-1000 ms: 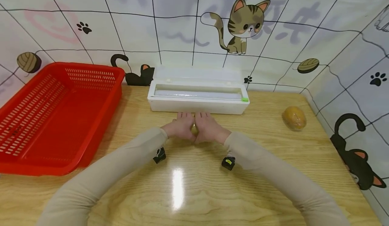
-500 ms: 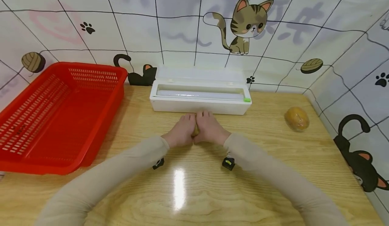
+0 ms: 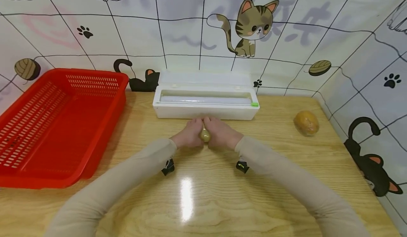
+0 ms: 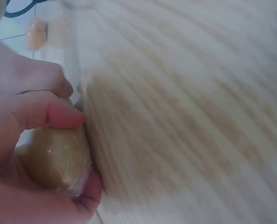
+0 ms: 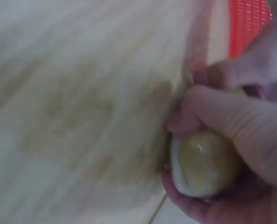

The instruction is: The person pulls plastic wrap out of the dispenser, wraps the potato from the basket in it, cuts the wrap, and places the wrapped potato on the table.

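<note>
A round, yellow-green fruit-like thing (image 3: 205, 135), wrapped in clear cling film, lies between both hands just in front of a white cling film box. My left hand (image 3: 190, 134) holds it from the left, with the thumb (image 4: 63, 116) over its top and fingers curled under its lower edge. From the other side my right hand (image 3: 221, 133) grips it, thumb and fingers bent round the film. In the right wrist view, the wrapped yellow-green thing (image 5: 208, 161) shows a whitish patch at one edge. Its exact kind is unclear, and the hands hide much of it.
The white cling film box (image 3: 206, 112) stands against the wall, lid up, with a film roll (image 3: 205, 99) and a green slider (image 3: 255, 104). A red plastic basket (image 3: 109, 131) is at left. A film-wrapped orange-yellow round thing (image 3: 306, 122) sits at right on the wooden table (image 3: 254, 201).
Both hands stay together in front of the box while their fingers shift round the wrapped thing. More of its near side shows between the hands now. The head view has shifted slightly.
</note>
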`<state>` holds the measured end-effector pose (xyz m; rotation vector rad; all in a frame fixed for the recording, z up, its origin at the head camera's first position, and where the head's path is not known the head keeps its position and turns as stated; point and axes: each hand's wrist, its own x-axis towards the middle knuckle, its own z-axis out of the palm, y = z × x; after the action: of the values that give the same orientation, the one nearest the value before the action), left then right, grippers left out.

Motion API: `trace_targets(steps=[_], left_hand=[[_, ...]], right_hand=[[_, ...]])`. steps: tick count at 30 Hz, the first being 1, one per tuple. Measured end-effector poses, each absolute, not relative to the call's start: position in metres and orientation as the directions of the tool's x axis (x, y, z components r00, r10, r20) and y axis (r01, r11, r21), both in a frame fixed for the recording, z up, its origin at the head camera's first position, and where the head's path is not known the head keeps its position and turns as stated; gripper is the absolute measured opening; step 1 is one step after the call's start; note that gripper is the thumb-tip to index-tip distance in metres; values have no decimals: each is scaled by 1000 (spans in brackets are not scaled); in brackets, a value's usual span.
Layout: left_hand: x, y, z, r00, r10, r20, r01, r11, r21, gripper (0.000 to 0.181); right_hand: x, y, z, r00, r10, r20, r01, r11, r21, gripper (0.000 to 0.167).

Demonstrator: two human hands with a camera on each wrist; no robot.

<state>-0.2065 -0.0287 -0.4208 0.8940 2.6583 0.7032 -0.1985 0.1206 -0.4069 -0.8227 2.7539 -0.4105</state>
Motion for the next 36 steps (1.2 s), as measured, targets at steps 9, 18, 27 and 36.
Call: trace_targets(steps=[9,18,27,36], left_hand=[[-204,-27,-422,-801,596,-59,508,728,460,67],[-209,-37,-423,-747,655,-111,521,681,514,83],[-213,-55,-411,-666,744,-40,670,622,406,70],[-193,-42,-412,-764,641,-76,602,750,272,73]], right_hand=[[-205,127,-408,-743,-656,-133,-610,745,-269,61],[-206,128,-405,-758,-614,-220,-566,787,-245,72],[-202,127,-404,-774,-601,-197,-568,798,-203,74],[-202,121,-410,-793,-583,-177,-554,811,-188,69]])
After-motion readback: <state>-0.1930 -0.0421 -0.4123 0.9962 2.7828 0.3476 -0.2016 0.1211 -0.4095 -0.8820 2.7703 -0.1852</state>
